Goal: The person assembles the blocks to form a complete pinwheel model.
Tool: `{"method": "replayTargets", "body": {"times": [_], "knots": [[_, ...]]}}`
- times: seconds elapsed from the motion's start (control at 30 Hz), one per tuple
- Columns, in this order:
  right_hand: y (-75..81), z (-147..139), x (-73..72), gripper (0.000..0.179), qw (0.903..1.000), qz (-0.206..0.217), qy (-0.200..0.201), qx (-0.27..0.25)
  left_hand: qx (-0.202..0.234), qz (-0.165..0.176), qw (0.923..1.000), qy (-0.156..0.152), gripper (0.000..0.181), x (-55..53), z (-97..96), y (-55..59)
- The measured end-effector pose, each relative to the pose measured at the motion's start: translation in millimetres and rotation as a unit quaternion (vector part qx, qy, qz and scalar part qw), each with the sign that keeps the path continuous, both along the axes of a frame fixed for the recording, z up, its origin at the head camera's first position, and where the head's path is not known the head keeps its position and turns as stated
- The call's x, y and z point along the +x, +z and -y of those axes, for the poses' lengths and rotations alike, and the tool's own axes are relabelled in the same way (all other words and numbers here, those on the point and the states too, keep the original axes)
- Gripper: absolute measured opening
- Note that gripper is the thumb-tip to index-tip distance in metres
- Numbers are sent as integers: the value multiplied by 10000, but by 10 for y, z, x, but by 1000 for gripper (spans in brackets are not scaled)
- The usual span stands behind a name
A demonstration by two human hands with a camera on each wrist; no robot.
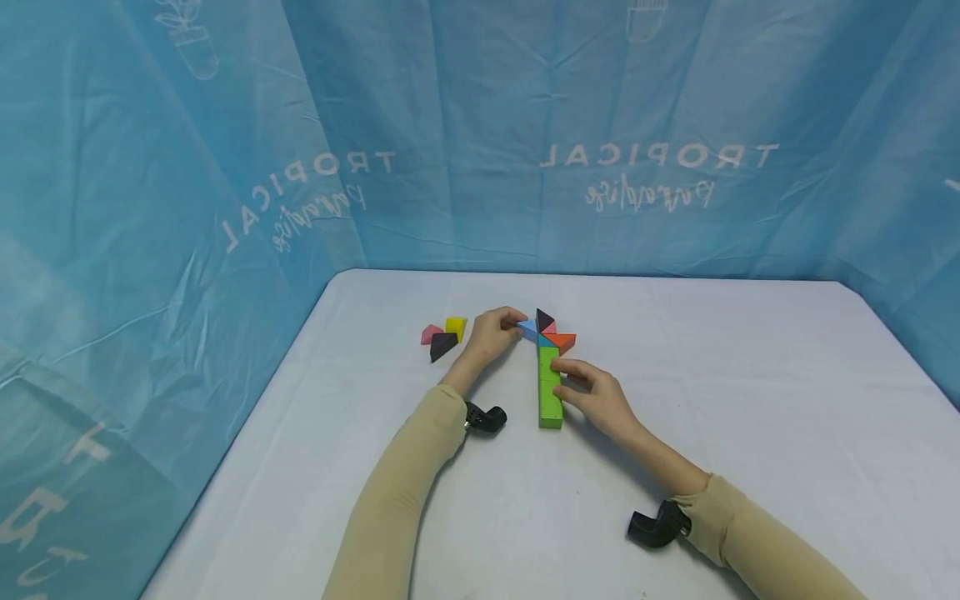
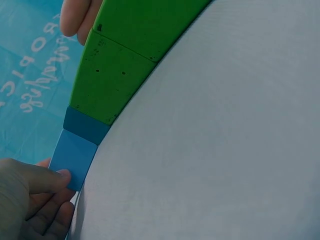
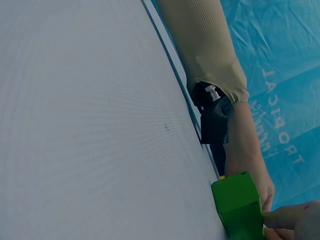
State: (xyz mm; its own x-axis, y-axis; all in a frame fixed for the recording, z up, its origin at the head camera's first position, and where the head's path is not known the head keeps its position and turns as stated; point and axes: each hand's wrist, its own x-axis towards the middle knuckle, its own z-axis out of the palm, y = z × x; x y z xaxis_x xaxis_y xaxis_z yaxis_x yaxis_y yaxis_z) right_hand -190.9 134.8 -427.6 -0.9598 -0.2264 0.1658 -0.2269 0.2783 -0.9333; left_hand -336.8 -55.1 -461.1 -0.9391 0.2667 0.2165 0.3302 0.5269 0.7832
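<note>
My left hand [image 1: 491,333] pinches a light blue triangular block [image 1: 529,328] at its outer end; the left wrist view shows the thumb lying on that block's side. The block's inner end meets a darker blue block [image 1: 546,342] at the head of a column of green blocks [image 1: 550,408]. Around that spot sit a black triangular block [image 1: 543,320], a pink one [image 1: 551,328] and an orange-red one [image 1: 564,340], fanned like a pinwheel. My right hand [image 1: 602,402] touches the column's right side with thumb and fingertips, not wrapped around it.
Left of my left hand lie a loose pink block [image 1: 431,334], a yellow block [image 1: 456,327] and a black block [image 1: 443,345]. They rest on a white-covered table [image 1: 712,375]. Blue printed curtains [image 1: 480,125] hang behind and beside it. A black camera mount is on each wrist.
</note>
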Motion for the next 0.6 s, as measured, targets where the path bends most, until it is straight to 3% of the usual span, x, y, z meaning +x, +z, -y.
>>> {"method": "replayTargets", "body": {"times": [0.6], "knots": [[-13,8,-8,38,10000,28,-47,79,-30,1,10000,-44,20,-7,-36,10]]}}
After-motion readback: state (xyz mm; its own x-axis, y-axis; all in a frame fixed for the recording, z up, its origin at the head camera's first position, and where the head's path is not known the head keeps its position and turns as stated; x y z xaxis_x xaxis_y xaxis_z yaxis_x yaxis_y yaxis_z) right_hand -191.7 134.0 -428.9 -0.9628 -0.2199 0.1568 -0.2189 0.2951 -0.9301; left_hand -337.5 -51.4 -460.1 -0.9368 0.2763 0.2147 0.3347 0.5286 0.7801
